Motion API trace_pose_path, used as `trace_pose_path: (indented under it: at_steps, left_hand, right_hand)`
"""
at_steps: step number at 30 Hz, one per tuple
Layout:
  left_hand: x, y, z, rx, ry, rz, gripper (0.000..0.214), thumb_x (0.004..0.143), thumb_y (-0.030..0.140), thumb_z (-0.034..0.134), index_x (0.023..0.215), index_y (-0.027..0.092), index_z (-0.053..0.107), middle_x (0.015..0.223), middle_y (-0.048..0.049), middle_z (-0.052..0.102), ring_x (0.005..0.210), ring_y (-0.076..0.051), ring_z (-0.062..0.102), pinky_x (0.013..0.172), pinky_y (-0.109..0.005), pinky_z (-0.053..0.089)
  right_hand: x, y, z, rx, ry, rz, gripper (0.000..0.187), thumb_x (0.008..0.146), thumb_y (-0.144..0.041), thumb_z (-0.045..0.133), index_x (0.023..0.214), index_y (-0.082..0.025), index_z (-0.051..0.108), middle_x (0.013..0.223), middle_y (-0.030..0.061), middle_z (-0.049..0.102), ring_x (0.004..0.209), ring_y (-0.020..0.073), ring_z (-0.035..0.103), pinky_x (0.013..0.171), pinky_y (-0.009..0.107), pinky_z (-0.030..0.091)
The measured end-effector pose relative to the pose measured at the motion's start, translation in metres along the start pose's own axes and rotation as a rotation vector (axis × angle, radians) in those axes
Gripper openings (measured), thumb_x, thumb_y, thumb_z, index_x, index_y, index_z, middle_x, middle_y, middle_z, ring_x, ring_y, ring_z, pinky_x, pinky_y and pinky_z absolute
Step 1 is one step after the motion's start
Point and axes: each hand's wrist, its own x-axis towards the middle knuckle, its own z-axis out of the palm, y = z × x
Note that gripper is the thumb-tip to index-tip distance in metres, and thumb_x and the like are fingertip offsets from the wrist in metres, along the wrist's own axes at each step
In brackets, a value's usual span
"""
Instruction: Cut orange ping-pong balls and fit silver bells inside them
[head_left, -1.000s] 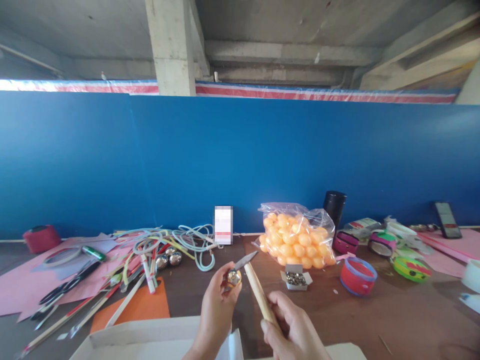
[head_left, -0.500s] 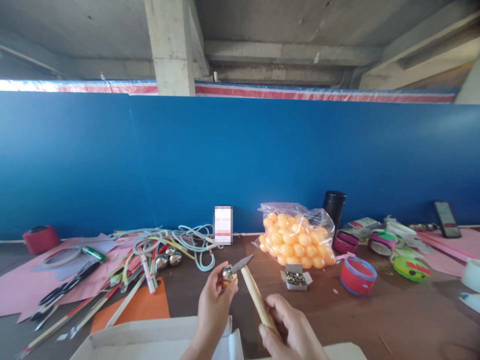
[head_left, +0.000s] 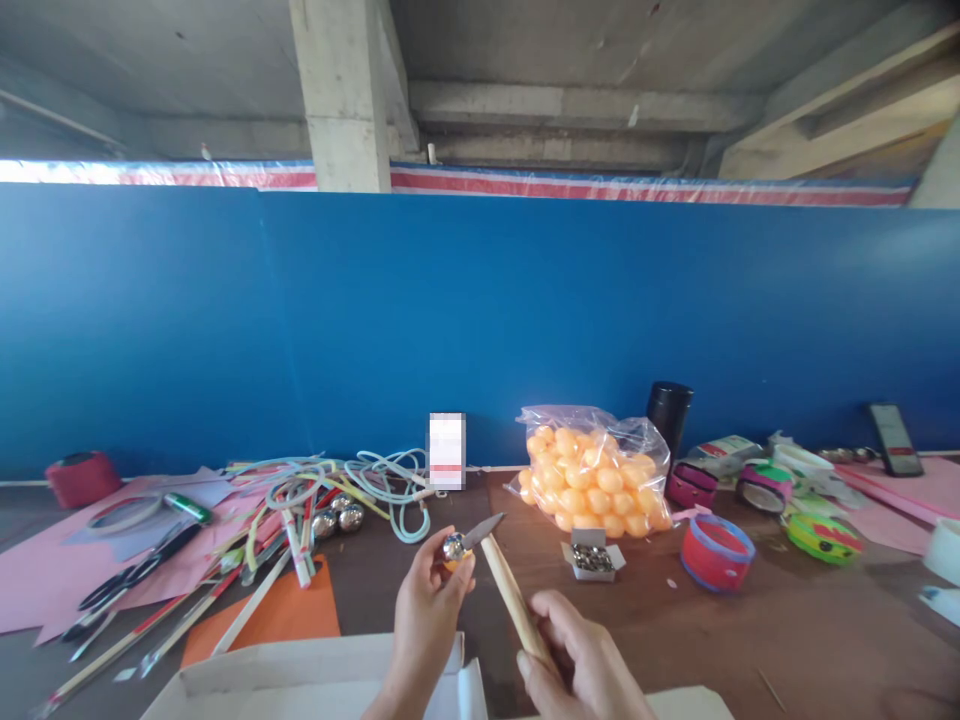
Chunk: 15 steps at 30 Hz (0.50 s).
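I see a pale wooden-handled hammer [head_left: 517, 598], its grey head tapering to a point, clasped in the right hand [head_left: 581, 652]. Apart from it, above the brown table [head_left: 795, 625], the left hand [head_left: 427, 603] pinches a mirror-bright silver ball [head_left: 453, 546], orange showing beneath, beside the hammer's head.

blue partition [head_left: 525, 320] | concrete pillar [head_left: 346, 100] | grey beamed ceiling [head_left: 570, 40] | brown table [head_left: 847, 640]

No readable wording here, only pixelated blur on the white upright rectangular panel [head_left: 447, 450] beyond the left hand [head_left: 429, 605]!
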Motion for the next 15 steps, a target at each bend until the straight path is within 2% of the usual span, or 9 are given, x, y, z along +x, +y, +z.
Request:
trace_pose_path:
  at_steps: [15]
  left_hand:
    - [-0.0028, 0.0059, 0.0011, 0.170, 0.062, 0.065, 0.055, 0.060, 0.042, 0.071, 0.107, 0.016, 0.060, 0.090, -0.0074, 0.070, 0.078, -0.022, 0.068, 0.066, -0.029, 0.054]
  right_hand:
    - [-0.0012, -0.0024, 0.0003, -0.016, 0.006, 0.027, 0.017, 0.072, -0.021, 0.053, 0.087, -0.021, 0.044, 0.056, -0.0087, 0.039, 0.050, 0.0098, 0.040, 0.048, 0.020, 0.032]
